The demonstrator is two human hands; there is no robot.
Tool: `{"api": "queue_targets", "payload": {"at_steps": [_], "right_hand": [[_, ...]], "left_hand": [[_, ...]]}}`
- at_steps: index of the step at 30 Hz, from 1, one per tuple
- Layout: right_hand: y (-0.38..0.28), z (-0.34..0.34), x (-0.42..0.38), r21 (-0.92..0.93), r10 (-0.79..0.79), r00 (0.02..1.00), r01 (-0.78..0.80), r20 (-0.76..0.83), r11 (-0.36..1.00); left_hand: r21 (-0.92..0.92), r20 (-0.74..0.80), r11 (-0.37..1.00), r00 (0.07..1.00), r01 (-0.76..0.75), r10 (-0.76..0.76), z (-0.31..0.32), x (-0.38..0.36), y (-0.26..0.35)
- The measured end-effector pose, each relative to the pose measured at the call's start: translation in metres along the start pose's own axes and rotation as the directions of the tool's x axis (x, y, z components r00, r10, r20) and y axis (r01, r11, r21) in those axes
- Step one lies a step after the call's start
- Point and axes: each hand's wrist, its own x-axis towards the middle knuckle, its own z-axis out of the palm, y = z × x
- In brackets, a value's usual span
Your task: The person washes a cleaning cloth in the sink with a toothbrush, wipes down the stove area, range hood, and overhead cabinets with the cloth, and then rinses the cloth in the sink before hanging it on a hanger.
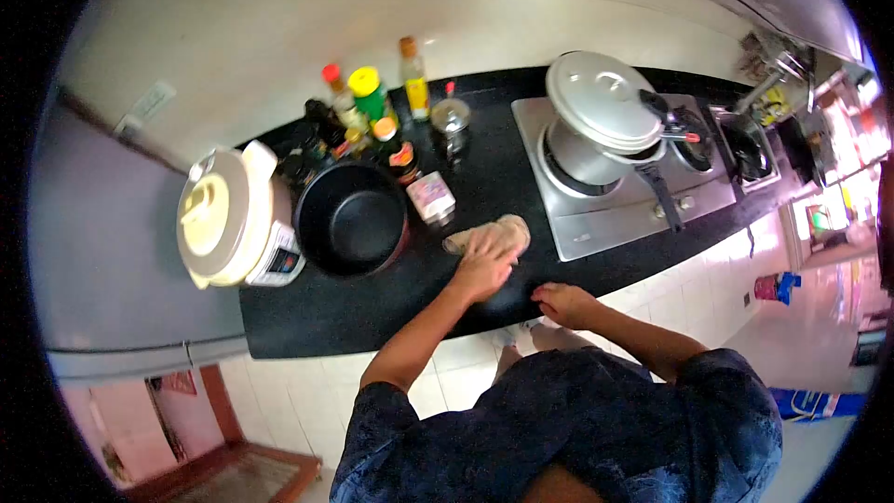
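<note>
The head view shows one black counter [326,321] before us, bearing one stove [596,231] with two burners. One lidded metal pot [592,112] sits on the left burner; one rice cooker [228,224] and one open black pot [352,228] stand at the counter's left. Behind are at least four bottles and shakers [370,98], some lost in shadow, plus one glass jar [452,126] and one small carton [432,198]. One cloth [513,231] lies between black pot and stove, under our left hand [482,270], open with fingers spread over it. Our right hand [563,305] curls loosely closed near the counter edge, holding nothing we can see. The cloth is in use; how much is done or left, we cannot tell.
</note>
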Motion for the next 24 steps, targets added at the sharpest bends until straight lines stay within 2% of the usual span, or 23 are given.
{"api": "queue_targets", "payload": {"at_steps": [2, 3, 4, 6, 8, 10, 11, 12, 14, 15, 16, 18, 21, 24], "right_hand": [[0.014, 0.001, -0.019, -0.008, -0.01, 0.996, 0.01, -0.089, 1.0], [0.02, 0.001, -0.029, -0.008, 0.038, 0.992, -0.039, -0.119, 0.999], [0.025, 0.001, -0.039, -0.002, 0.085, 0.986, -0.087, -0.147, 0.996], [0.037, 0.001, -0.06, 0.013, 0.132, 0.971, -0.132, -0.199, 0.991], [0.051, 0.003, -0.081, 0.018, 0.205, 0.958, -0.205, -0.201, 0.979], [0.062, 0.008, -0.1, 0.022, 0.309, 0.937, -0.31, -0.16, 0.951], [0.066, 0.009, -0.108, 0.052, 0.361, 0.922, -0.358, -0.142, 0.932], [0.077, 0.017, -0.117, 0.052, 0.341, 0.926, -0.338, -0.159, 0.94], [0.1, 0.035, -0.133, 0.048, 0.305, 0.933, -0.302, -0.19, 0.952], [0.11, 0.038, -0.137, 0.045, 0.372, 0.922, -0.369, -0.103, 0.928], [0.116, 0.041, -0.146, 0.049, 0.374, 0.921, -0.371, -0.107, 0.927], [0.132, 0.042, -0.159, 0.053, 0.371, 0.921, -0.367, -0.123, 0.929], [0.157, 0.043, -0.182, 0.056, 0.4, 0.908, -0.396, -0.124, 0.917], [0.189, 0.053, -0.217, 0.061, 0.349, 0.919, -0.344, -0.18, 0.937]], "left_hand": [[0.002, -0.021, 0.992, 0.992, 0.125, -0.125, -0.007, 0.055, -0.014], [0.003, -0.09, 0.963, 0.96, 0.268, -0.267, -0.01, 0.08, -0.017], [-0.108, -0.221, 0.94, 0.915, 0.322, -0.339, 0.007, 0.097, -0.024], [-0.164, -0.314, 0.93, 0.876, 0.329, -0.365, 0.032, 0.115, -0.01], [-0.281, -0.273, 0.945, 0.93, 0.168, -0.247, 0.058, 0.107, 0.026], [-0.282, -0.347, 0.956, 0.919, 0.087, -0.186, 0.065, 0.086, 0.071], [-0.264, -0.328, 0.964, 0.937, 0.032, -0.121, 0.065, 0.071, 0.086], [-0.251, -0.303, 0.968, 0.951, -0.018, -0.06, 0.068, 0.058, 0.099], [-0.266, -0.232, 0.964, 0.972, -0.025, -0.039, 0.07, 0.042, 0.107], [-0.273, -0.198, 0.962, 0.98, -0.03, -0.026, 0.07, 0.041, 0.107], [-0.207, -0.078, 0.977, 0.995, 0.044, -0.062, 0.056, 0.044, 0.115], [-0.068, -0.175, 0.992, 0.978, 0.106, -0.116, 0.056, 0.06, 0.121], [-0.033, -0.11, 0.998, 0.992, 0.059, -0.062, 0.071, 0.094, 0.138], [0.011, -0.008, 0.997, 0.997, -0.081, 0.081, 0.091, 0.144, 0.16]]}}
